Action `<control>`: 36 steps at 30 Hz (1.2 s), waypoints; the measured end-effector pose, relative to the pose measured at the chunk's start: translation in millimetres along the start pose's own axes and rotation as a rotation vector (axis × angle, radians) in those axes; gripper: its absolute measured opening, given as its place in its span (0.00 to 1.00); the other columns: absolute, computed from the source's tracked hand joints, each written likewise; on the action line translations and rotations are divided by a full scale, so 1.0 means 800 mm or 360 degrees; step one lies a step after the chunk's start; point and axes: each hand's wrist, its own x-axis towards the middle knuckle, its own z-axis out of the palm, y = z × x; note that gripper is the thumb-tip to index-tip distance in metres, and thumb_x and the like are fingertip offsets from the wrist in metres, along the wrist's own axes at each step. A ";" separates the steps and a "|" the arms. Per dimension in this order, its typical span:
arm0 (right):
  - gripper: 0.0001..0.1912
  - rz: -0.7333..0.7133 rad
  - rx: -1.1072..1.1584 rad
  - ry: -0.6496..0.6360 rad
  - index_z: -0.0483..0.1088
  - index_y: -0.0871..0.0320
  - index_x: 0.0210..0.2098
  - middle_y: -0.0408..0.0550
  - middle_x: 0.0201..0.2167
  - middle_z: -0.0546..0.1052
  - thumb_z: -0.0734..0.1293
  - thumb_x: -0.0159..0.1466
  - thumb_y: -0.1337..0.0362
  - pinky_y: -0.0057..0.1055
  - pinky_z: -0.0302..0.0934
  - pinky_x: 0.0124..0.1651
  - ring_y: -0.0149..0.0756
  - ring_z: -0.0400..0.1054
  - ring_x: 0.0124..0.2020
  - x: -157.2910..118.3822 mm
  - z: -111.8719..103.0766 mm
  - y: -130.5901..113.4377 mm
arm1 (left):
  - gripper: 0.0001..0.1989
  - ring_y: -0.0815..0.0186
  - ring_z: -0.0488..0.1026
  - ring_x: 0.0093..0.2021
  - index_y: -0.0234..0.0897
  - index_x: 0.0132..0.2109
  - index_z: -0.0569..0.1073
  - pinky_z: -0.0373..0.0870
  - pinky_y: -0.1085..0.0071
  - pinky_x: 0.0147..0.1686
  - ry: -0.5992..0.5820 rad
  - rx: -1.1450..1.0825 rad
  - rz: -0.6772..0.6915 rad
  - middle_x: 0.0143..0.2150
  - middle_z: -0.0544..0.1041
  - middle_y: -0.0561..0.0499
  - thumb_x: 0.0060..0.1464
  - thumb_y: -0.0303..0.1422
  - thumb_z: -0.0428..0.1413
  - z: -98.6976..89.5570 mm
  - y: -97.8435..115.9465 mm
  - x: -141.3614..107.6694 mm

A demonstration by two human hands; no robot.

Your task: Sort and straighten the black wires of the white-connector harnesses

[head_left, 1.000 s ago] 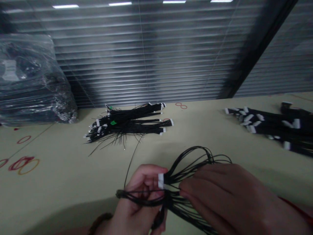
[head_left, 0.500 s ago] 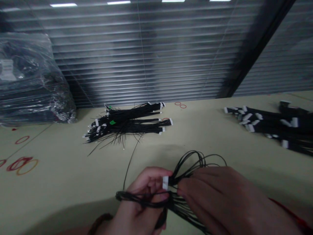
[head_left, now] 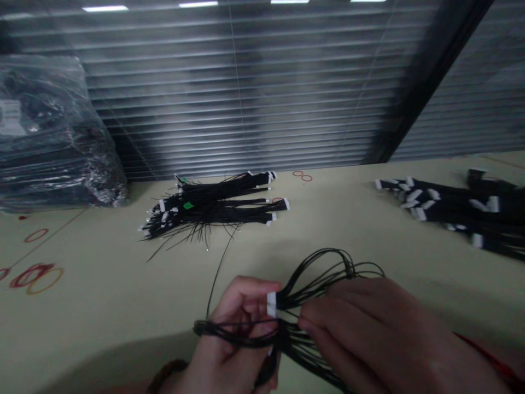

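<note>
My left hand (head_left: pixel 235 323) pinches a bunch of thin black wires with a white connector (head_left: pixel 271 304) at its fingertips. A loop of the wire harness (head_left: pixel 328 272) rises beyond the connector. My right hand (head_left: pixel 369 334) lies over the wires just to the right, its fingers pressing on them and touching the strands close to the connector. Loose wire ends hang below both hands, partly hidden by them.
A pile of black wire harnesses (head_left: pixel 213 210) with white connectors lies on the pale green table (head_left: pixel 102 246) ahead. Another pile (head_left: pixel 447 210) lies to the right. A plastic-wrapped bundle (head_left: pixel 53 137) stands at the back left, before window blinds (head_left: pixel 246 93). Red rings (head_left: pixel 31 275) mark the table.
The white connector has shifted slightly left and down in my left hand's fingers, and the wire loop has moved a little. The piles on the table have stayed put.
</note>
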 end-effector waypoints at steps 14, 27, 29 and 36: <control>0.31 -0.0035 0.0042 0.0081 0.72 0.59 0.26 0.43 0.24 0.74 0.43 0.72 0.65 0.28 0.59 0.24 0.28 0.65 0.20 -0.003 0.008 -0.004 | 0.06 0.80 0.56 0.15 0.44 0.44 0.65 0.51 0.85 0.13 -0.0064 0.0066 0.0065 0.29 0.68 0.56 0.60 0.36 0.53 -0.003 -0.003 -0.002; 0.24 0.0105 0.0109 -0.0082 0.69 0.58 0.25 0.43 0.22 0.72 0.47 0.68 0.72 0.29 0.57 0.23 0.31 0.64 0.20 -0.013 0.014 -0.006 | 0.09 0.76 0.56 0.16 0.39 0.38 0.68 0.53 0.82 0.14 -0.0068 0.0081 -0.0016 0.22 0.65 0.56 0.56 0.39 0.57 0.005 0.006 0.001; 0.21 0.0111 0.0076 -0.0148 0.69 0.57 0.26 0.42 0.22 0.72 0.49 0.66 0.74 0.30 0.58 0.24 0.32 0.65 0.22 -0.013 0.014 -0.006 | 0.09 0.78 0.56 0.15 0.39 0.38 0.68 0.52 0.82 0.13 -0.0063 0.0110 -0.0019 0.24 0.66 0.56 0.57 0.39 0.56 0.004 0.004 0.002; 0.08 0.0767 0.0751 -0.0672 0.68 0.53 0.38 0.35 0.19 0.70 0.58 0.64 0.67 0.17 0.54 0.16 0.23 0.63 0.17 0.002 -0.032 0.022 | 0.12 0.78 0.53 0.11 0.38 0.43 0.62 0.49 0.86 0.09 0.0242 0.0260 -0.0079 0.17 0.61 0.62 0.57 0.38 0.54 0.000 0.006 0.016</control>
